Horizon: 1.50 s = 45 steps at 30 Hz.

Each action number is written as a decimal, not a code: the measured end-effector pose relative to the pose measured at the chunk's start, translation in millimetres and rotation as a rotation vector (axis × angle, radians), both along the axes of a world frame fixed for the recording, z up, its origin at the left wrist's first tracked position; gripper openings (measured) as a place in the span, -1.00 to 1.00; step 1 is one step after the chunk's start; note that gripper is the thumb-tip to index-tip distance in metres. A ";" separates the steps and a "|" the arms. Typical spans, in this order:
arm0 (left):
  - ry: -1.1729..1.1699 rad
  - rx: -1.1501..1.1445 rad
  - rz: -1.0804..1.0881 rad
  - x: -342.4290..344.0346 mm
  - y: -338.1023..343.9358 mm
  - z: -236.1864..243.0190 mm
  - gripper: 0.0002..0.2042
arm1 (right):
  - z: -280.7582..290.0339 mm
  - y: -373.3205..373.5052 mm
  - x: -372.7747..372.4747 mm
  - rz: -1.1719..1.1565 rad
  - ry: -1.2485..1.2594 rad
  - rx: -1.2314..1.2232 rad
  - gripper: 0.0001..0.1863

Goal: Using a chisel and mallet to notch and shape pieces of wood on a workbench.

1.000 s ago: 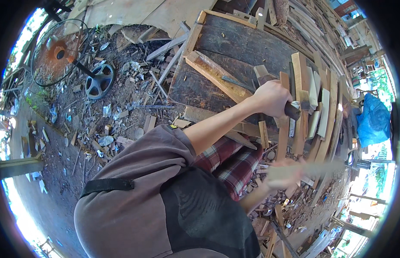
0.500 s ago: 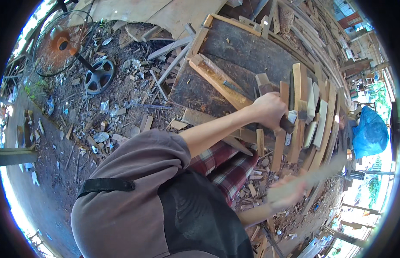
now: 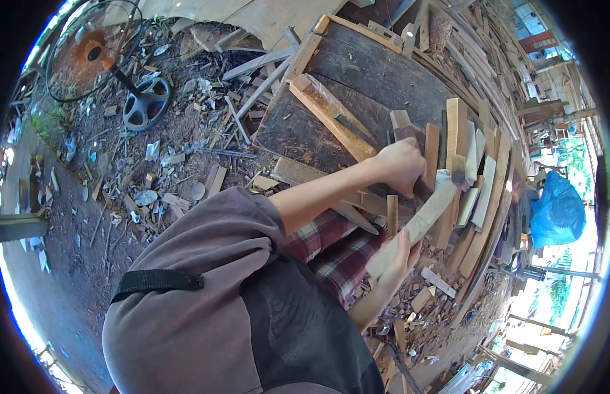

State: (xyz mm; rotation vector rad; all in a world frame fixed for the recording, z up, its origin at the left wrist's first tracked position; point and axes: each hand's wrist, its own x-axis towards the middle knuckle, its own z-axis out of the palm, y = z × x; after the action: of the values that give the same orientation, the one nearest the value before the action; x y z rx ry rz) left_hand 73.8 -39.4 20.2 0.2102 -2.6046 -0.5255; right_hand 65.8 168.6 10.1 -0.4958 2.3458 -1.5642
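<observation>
My left hand (image 3: 404, 164) is closed round a dark wooden bar (image 3: 402, 123), whose ends show above and below the fist. Below it, my right hand (image 3: 400, 257) grips a pale wooden slat (image 3: 431, 213) near its lower end. The slat tilts up to the right, its far end close to the bar's lower end; whether they touch I cannot tell. Just right of my left fist stand several upright wood pieces, among them a light brown board (image 3: 456, 125). A long wooden trough-like piece (image 3: 331, 121) lies left of the fist, a small green-handled tool (image 3: 344, 121) on it.
The dark wooden tabletop (image 3: 357, 65) has a raised wooden rim. A fan with a round base (image 3: 147, 104) stands on the littered ground at upper left. Wood scraps surround the table. A blue plastic bag (image 3: 558, 210) is at the right, near stacked planks (image 3: 485, 190).
My right hand has brought the pale slat left and up, from a blurred swing at the right to beside the bar. My left hand keeps its grip on the bar. The view has shifted slightly.
</observation>
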 end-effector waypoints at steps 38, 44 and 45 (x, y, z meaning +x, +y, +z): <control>0.223 0.117 -0.042 8.3 -1.9 22.0 -0.78 | 79.3 56.6 -6.1 -0.122 0.257 -0.734 -0.36; 0.132 0.071 -0.039 1.3 5.7 1.9 -0.78 | 69.5 57.9 -1.4 -0.072 0.179 -0.644 -0.38; 0.119 0.059 -0.007 0.6 4.8 4.0 -0.78 | 69.3 60.3 -1.9 -0.057 0.182 -0.635 -0.38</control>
State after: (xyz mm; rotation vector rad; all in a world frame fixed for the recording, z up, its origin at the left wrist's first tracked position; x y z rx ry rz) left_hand 74.4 -34.6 24.2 0.1829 -2.4773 -0.5992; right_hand 63.8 229.0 79.4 -0.7304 1.9474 -2.3805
